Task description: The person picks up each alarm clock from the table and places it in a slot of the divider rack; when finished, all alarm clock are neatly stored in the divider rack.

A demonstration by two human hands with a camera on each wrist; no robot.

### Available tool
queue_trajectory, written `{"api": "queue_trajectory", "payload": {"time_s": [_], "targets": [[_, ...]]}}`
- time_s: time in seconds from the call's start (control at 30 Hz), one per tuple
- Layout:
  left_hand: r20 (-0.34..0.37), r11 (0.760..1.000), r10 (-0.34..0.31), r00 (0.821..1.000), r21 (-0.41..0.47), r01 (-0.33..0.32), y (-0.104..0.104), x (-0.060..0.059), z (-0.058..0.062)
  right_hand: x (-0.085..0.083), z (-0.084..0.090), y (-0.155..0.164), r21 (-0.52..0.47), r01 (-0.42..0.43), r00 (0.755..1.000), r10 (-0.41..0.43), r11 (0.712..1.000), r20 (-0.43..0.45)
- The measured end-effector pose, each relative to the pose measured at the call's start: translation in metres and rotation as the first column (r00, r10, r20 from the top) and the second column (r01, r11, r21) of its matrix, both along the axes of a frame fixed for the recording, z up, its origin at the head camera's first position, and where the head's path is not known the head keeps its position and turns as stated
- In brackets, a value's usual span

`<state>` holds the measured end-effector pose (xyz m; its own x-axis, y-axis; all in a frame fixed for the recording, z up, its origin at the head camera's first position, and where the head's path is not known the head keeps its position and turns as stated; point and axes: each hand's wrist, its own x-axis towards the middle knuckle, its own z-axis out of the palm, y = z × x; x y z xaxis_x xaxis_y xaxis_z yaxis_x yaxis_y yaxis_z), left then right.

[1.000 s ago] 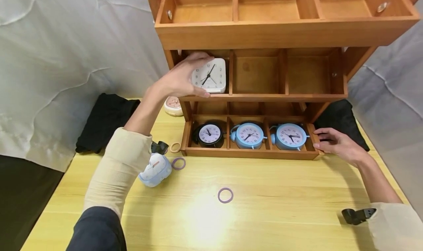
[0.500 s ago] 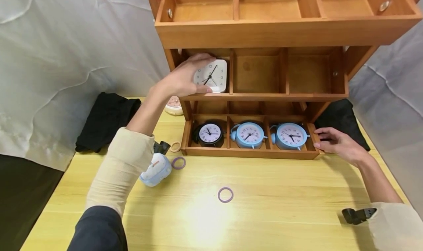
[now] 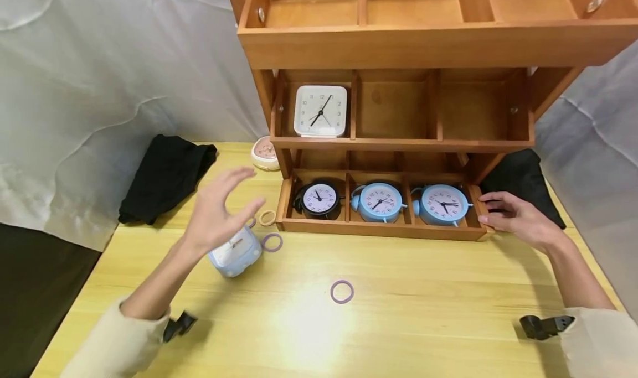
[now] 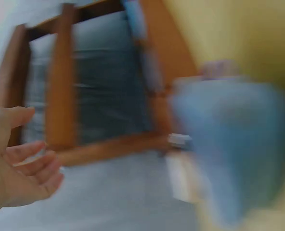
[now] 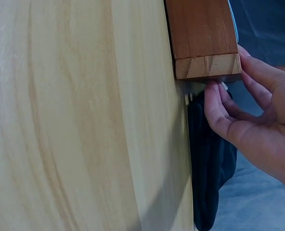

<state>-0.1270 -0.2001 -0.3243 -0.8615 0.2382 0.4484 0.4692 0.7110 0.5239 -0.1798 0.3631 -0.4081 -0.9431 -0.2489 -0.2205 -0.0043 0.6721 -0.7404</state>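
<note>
My left hand (image 3: 211,215) hangs in the air over the left of the table, holding nothing, thumb and fingers spread in a C. Beneath it sits a light blue clock (image 3: 236,256), partly covered by the hand. A white square alarm clock (image 3: 320,111) stands in the left compartment of the wooden rack's (image 3: 399,144) middle tier. On the bottom tier are a black alarm clock (image 3: 320,198) and two blue alarm clocks (image 3: 381,202). At that tier's right end, my right hand (image 3: 520,217) grips the rack's corner with its fingertips. The left wrist view is blurred.
Purple rings (image 3: 341,291) and a tan ring (image 3: 267,218) lie on the table (image 3: 423,311). A pink clock (image 3: 265,152) rests behind the rack's left side. Black cloths (image 3: 164,176) lie at both sides. The rack's top tier (image 3: 428,48) juts forward.
My left hand has let go of the white square clock and drawn back down and left. The clock stays in its compartment, fully visible. My right hand keeps its place; the view shifted slightly.
</note>
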Motion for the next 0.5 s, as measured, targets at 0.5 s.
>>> {"api": "queue_trajectory", "payload": {"time_s": [0.5], "targets": [[0.394, 0.945, 0.268, 0.879, -0.284, -0.160, -0.042, 0.050, -0.082, 0.000, 0.000, 0.000, -0.009, -0.006, 1.000, 0.006, 1.000, -0.019]]}}
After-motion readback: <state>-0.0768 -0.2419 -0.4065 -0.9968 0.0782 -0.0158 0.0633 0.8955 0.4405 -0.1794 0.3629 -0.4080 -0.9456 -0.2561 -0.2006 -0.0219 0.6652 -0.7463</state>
